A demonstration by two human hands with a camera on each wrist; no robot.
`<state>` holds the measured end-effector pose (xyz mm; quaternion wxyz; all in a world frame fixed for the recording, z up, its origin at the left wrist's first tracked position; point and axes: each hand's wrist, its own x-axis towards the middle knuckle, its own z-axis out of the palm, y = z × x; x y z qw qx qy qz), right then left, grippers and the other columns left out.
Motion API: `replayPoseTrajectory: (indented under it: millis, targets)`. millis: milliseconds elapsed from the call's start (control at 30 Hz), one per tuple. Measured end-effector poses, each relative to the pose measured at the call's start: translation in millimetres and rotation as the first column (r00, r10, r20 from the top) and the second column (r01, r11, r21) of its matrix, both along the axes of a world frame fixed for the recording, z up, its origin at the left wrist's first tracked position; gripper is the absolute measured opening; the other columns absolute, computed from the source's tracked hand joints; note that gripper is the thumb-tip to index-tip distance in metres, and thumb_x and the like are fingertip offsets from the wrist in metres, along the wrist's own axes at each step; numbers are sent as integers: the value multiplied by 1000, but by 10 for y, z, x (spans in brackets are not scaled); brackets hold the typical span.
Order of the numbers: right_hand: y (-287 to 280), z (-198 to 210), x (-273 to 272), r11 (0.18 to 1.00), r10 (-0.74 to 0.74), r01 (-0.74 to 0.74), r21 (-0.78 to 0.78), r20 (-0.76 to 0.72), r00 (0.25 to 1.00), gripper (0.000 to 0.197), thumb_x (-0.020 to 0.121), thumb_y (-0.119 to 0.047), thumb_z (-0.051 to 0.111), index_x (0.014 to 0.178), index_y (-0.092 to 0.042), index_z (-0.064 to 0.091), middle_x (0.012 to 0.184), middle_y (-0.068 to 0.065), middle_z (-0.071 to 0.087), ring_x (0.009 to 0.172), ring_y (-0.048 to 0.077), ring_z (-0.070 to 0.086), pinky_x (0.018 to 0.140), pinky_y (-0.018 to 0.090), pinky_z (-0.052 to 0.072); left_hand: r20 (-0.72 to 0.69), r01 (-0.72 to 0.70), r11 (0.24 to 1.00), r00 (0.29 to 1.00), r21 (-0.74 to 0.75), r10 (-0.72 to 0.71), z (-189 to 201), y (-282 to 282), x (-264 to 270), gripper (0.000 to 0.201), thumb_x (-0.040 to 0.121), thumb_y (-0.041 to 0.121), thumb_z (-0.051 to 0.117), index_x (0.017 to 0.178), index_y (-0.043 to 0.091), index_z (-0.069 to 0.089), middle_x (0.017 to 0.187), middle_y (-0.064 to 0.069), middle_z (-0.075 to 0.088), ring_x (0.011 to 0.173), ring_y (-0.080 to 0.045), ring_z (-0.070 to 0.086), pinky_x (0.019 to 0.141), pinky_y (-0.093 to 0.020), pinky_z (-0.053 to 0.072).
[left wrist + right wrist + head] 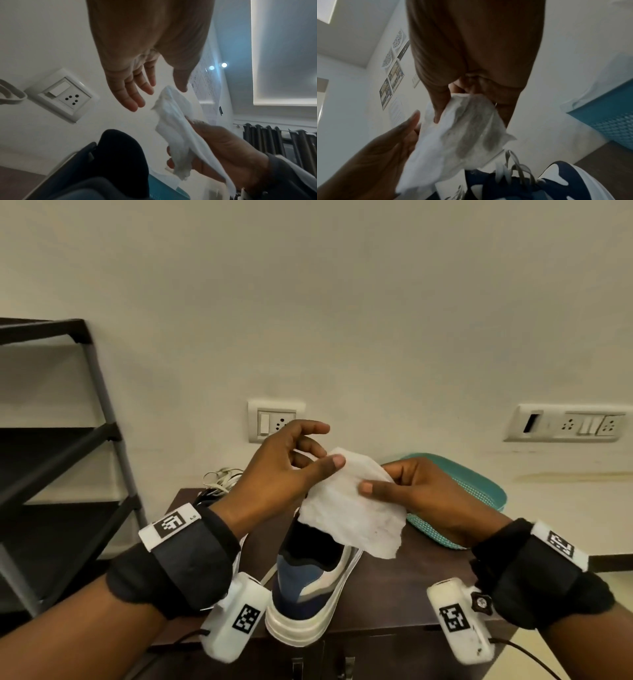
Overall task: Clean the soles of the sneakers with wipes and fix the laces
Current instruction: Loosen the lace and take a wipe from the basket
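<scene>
Wipe (352,510) above sneaker (313,580)

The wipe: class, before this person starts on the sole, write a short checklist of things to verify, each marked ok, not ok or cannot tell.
1. wipe held by the right hand: ok, pinched at one edge.
2. left hand on the wipe: ok, thumb on its top edge in the head view.
3. Wipe clean: not ok, faint grey marks show.
4. sneaker steady on the cabinet top: ok, upright.
5. Sole facing the wipe: not ok, it faces down.
6. Laces tied: cannot tell.
</scene>
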<state>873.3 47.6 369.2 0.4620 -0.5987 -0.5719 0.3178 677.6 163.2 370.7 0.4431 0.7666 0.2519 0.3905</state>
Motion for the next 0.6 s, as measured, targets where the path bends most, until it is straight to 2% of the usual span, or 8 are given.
replayPoseTrajectory:
  millis: [100,167,233,367,433,500,533,600]
  targets:
    - [-25,-4,-13,999,37,-38,-12,-105,994,30,88,-23,71,107,0,74,105,21,74,102,42,69,95,57,51,-101,53,995,993,-86,-62,-10,-39,-9,55,80,59,76,125,29,66,114,6,72,103,-14,71,83,-29,61]
    - [-22,-22,-26,999,45,-49,-18,-160,986,33,88,-21,70,111,3,71,109,24,72,106,45,67,99,60,50,-154,152,979,973,-135,-173,-35,-77,-11,44,85,52,75,114,18,73,106,-1,78,100,-19,74,88,-37,60]
    - [-14,-45,-38,998,40,-48,-29,-224,974,35,87,-20,72,112,5,70,111,25,71,109,45,66,101,63,47,-138,186,965,967,-185,-213,-49,-93,-15,31,91,35,74,108,9,75,100,-7,79,96,-22,76,85,-37,61]
    - [-32,-62,-55,991,22,-61,-120,-302,953,42,75,-21,76,106,6,72,110,24,72,109,42,66,103,60,46,-58,72,957,994,-282,-92,-103,-2,-4,25,92,25,73,109,7,71,98,-12,78,89,-26,74,70,-35,60]
    - [-35,-69,-69,991,24,-65,-121,-316,948,45,74,-22,76,108,8,71,110,24,72,111,43,65,104,58,46,-90,-82,983,994,-163,67,-141,52,5,30,89,23,77,114,16,64,96,-4,76,87,-22,73,74,-33,58]
    - [-20,-84,-79,995,0,-32,-94,-322,947,48,75,-25,78,108,9,70,110,26,72,112,45,64,104,61,45,-72,-251,965,964,73,256,-132,71,-27,35,87,24,78,114,26,56,100,8,67,82,-11,65,73,-23,52]
    - [-9,-91,-80,997,-14,-11,-79,-307,952,47,76,-27,79,107,8,71,108,25,72,110,46,65,103,63,45,-20,-299,934,951,196,309,-98,49,-53,32,87,24,77,111,29,56,101,12,64,80,-7,61,71,-16,47]
    - [9,-101,-80,999,-40,29,-43,-264,964,37,80,-27,78,102,3,75,103,21,74,101,39,70,99,61,49,51,-285,888,957,361,287,-29,-17,-76,21,89,28,74,106,31,60,100,15,65,83,-4,60,70,-9,44]
